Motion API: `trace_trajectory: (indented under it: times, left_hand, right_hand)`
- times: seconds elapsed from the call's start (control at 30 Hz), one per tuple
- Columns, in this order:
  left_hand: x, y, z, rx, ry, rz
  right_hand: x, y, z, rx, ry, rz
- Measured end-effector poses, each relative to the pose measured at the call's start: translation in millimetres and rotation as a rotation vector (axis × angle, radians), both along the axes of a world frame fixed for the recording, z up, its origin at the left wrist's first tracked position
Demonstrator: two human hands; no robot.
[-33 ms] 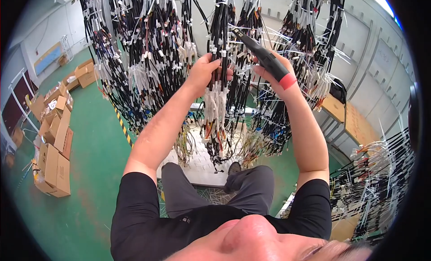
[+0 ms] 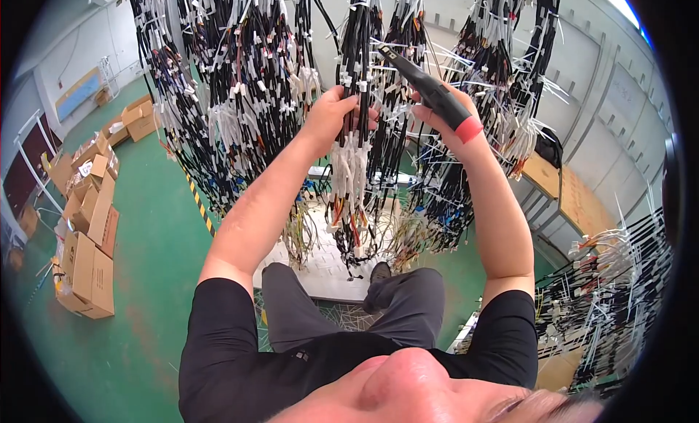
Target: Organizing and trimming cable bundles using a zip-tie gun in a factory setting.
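In front of me hangs a wire harness bundle (image 2: 352,150), black-sleeved above with white connectors and loose coloured wire ends below. My left hand (image 2: 331,121) wraps round its upper part, the thumb across the front and fingertips showing on the far side. My right hand (image 2: 455,110) grips a black cable tie gun (image 2: 429,90) with a long narrow nose and a red rear end. Its tip points up and left, close to the right side of the bundle; whether it touches is not plain. White cable ties stick out of the bundles around it.
More harness bundles (image 2: 247,81) hang at left, and others (image 2: 502,59) at right. Below them is a white platform (image 2: 320,281). Open cardboard boxes (image 2: 91,270) line the left side of the green floor. A wooden table (image 2: 582,197) and piled harnesses (image 2: 604,292) stand at right.
The cable tie gun has shifted very slightly to the right in my right hand. My left hand keeps its place on the bundle.
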State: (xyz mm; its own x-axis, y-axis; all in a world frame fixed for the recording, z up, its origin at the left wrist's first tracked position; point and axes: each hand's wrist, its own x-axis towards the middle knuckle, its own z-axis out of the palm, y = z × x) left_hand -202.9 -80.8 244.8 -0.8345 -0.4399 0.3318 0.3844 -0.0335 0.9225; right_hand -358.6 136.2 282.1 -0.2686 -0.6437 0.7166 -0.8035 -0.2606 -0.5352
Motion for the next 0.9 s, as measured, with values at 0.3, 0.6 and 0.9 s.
trace_trajectory:
  times: [0.3,0.6,0.9]
  left_hand:
    - [-5,-7,4,-0.185,-0.036,0.150]
    - [-27,-30,-14,-0.499,-0.027,0.463]
    - [-6,-1,12,-0.421,-0.167,0.355]
  right_hand:
    - [-19,8,0,0.048,-0.113,0.071]
    - [6,4,3,0.009,0.015,0.043]
    - [4,5,5,-0.076,-0.064,0.051]
